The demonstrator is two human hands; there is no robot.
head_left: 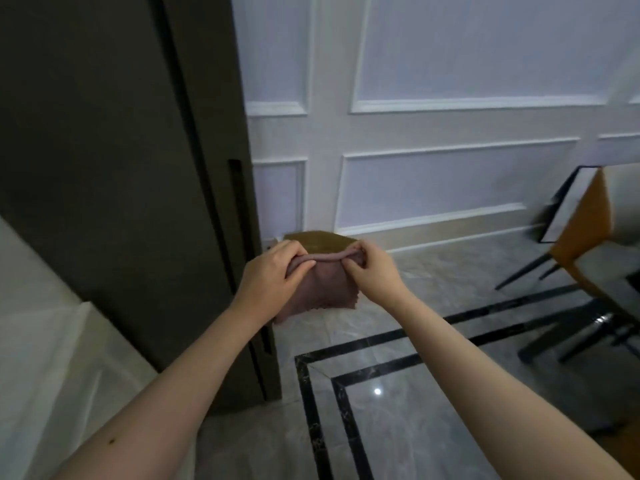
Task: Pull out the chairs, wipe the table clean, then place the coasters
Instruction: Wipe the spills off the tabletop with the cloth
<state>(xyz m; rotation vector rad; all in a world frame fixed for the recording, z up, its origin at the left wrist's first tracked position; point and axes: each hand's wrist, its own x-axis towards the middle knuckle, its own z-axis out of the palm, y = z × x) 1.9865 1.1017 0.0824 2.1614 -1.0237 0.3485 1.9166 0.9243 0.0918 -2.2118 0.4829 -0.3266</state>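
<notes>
A dusty-pink cloth (327, 289) hangs in the air in front of me, folded over along its top edge. My left hand (273, 275) grips the cloth's top left corner and my right hand (372, 271) pinches its top right corner. Both arms reach forward above the marble floor. An orange chair (585, 233) with black legs stands at the right edge, next to a table (623, 202) of which only a pale part shows. No coasters are in view.
A dark door or cabinet panel (121, 168) fills the left. A white panelled wall (450, 133) stands ahead. A brown box (322, 237) lies on the floor behind the cloth. A pale counter surface (45, 323) is at lower left. The marble floor (415, 393) has black inlay lines.
</notes>
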